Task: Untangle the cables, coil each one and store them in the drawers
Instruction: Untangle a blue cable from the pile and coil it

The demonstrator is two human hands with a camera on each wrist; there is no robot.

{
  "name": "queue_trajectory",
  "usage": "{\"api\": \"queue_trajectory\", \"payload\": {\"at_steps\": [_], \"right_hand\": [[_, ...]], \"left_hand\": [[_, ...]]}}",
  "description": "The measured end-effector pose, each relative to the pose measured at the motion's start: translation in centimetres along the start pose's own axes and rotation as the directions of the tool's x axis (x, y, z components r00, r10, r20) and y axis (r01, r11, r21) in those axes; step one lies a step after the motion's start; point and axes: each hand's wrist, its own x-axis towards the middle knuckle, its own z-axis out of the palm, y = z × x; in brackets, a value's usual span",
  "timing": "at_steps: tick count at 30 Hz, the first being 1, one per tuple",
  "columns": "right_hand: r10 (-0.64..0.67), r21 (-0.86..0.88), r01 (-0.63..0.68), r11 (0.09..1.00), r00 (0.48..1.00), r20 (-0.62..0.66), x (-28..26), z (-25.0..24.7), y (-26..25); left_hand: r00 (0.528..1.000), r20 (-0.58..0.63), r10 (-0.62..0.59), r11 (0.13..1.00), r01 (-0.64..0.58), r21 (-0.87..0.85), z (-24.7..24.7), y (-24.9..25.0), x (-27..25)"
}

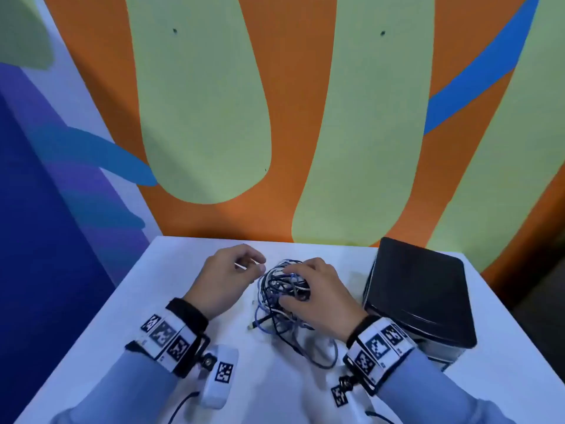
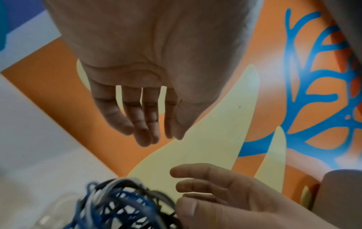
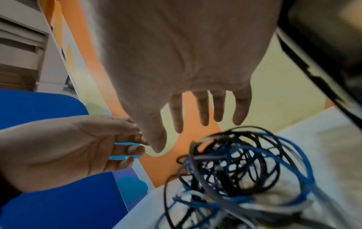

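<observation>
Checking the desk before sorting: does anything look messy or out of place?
Only the cables: black, blue and white ones knotted in one heap mid-table, beside the black drawer box. Nothing spilled or broken.

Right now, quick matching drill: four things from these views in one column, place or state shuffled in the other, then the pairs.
Things:
1. cable tangle
2. drawer unit
3. left hand
4. right hand

Place or state:
A. black, at the table's right edge
B. over the tangle, fingers spread
C. mid-table, blue, black and white strands
D. left of the tangle, fingertips at a thin white strand

Pairs: 1-C, 2-A, 3-D, 4-B
</observation>
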Motion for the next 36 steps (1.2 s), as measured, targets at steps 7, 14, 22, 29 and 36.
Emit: {"api": "queue_trajectory", "payload": {"at_steps": [7,14,22,29,36], "right_hand": [[0.035,-0.182,-0.048,0.982,0.997,-0.074,1.7,2.6,2.4],[-0.052,-0.127,0.023,0.992,0.974,-0.222,3.2,4.4,4.2],[-0.057,-0.011,0.056,0.998,0.947,-0.315,1.9,5.1,4.8],[-0.011,0.18,0.092,0.979,0.914,-0.406,1.1,5.7,5.5],[0.002,0.488,0.279,0.827,0.867,-0.498,0.1,6.3,5.5]], "left_hand": [[0.992,0.095,-0.078,0.989,0.066,0.129,3.7,-4.5,2.9],[0.994,0.107,0.003,0.989,0.013,-0.149,5.1,-6.4,3.6],[0.998,-0.066,0.0,0.951,-0.02,-0.31,5.8,-7.4,2.3],[0.997,-0.062,-0.047,0.977,0.033,-0.212,4.9,-7.6,1.3],[0.997,-0.003,-0.083,0.925,0.076,-0.372,5.3,-5.9,0.5]]}}
